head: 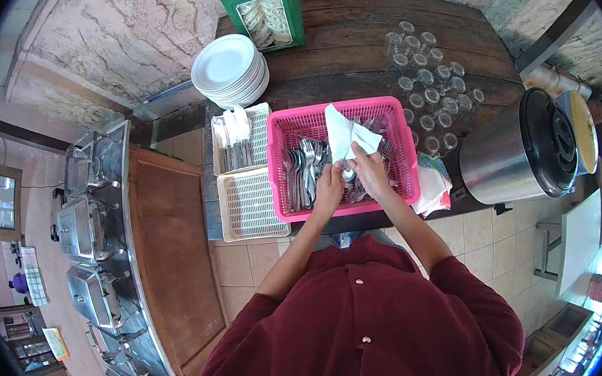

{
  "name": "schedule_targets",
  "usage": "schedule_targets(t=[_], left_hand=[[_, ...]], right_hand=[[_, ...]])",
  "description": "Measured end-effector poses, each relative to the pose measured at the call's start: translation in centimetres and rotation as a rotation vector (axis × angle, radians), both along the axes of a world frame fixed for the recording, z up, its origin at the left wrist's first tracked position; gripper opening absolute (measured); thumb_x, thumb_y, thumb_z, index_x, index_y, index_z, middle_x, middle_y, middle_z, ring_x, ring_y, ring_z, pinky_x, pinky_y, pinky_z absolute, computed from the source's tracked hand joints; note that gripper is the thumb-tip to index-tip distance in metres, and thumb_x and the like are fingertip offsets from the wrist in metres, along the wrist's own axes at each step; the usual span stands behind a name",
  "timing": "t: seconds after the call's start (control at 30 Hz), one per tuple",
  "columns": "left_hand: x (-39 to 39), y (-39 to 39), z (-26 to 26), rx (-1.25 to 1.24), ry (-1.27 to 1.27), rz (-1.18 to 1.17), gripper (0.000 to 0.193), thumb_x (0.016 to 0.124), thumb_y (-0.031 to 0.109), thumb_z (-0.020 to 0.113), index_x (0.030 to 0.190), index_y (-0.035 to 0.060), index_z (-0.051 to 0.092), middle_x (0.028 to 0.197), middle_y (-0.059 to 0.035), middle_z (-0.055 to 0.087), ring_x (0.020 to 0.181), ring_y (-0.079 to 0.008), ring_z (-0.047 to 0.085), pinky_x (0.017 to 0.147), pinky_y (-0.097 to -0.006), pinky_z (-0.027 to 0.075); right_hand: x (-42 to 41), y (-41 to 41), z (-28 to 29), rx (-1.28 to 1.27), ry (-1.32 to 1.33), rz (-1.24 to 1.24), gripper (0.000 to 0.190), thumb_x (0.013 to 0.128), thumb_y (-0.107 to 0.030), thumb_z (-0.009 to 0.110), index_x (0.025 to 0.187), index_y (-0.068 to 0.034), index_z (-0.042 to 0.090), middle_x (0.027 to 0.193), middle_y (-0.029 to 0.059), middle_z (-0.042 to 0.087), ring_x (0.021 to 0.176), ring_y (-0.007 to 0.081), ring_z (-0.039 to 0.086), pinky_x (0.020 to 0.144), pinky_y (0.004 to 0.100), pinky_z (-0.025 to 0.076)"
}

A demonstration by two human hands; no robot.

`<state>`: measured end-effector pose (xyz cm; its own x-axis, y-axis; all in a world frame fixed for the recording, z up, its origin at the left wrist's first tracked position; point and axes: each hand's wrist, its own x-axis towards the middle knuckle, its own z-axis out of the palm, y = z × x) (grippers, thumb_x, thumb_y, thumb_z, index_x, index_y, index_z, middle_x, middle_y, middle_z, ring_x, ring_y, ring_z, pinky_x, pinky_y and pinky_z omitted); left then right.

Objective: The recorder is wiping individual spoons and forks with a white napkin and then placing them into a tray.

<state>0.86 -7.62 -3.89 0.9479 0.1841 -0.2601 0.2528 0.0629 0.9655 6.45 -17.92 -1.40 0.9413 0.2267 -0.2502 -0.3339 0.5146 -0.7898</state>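
Over a pink plastic basket (348, 212), I hold a white paper napkin (340, 132) spread at a slant. My left hand (329, 186) pinches the napkin's lower left edge. On its lower right part, my right hand (370, 169) has its fingers closed. A shiny metal spoon bowl (349, 174) shows between the hands; whether a hand grips it is unclear. Forks (308, 160) lie lengthwise in the basket's left half. More cutlery (357, 191) lies on the right, partly hidden by my hands and the napkin.
Napkin-wrapped cutlery (232, 132) lies in a cream plastic basket (262, 132), beside a second cream basket (253, 206). Stacked white plates (224, 67) and a green box (294, 17) stand behind. Upturned glasses (432, 95), a cloth (431, 189) and a steel drink dispenser (495, 147) are on the right.
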Motion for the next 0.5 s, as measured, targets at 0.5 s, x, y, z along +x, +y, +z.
schedule_targets(t=[0.5], left_hand=[[-0.1, -0.8, 1.9, 0.409, -0.073, 0.119, 0.027, 0.093, 0.028, 0.04, 0.09, 0.0013, 0.044, 0.055, -0.0091, 0.049, 0.048, -0.0159, 0.048, 0.045, -0.0308, 0.038]], right_hand=[[-0.3, 0.2, 1.7, -0.56, -0.345, -0.119, 0.033, 0.088, -0.024, 0.054, 0.104, 0.005, 0.055, 0.089, 0.0068, 0.061, 0.08, 0.0105, 0.054, 0.073, 0.0255, 0.042]])
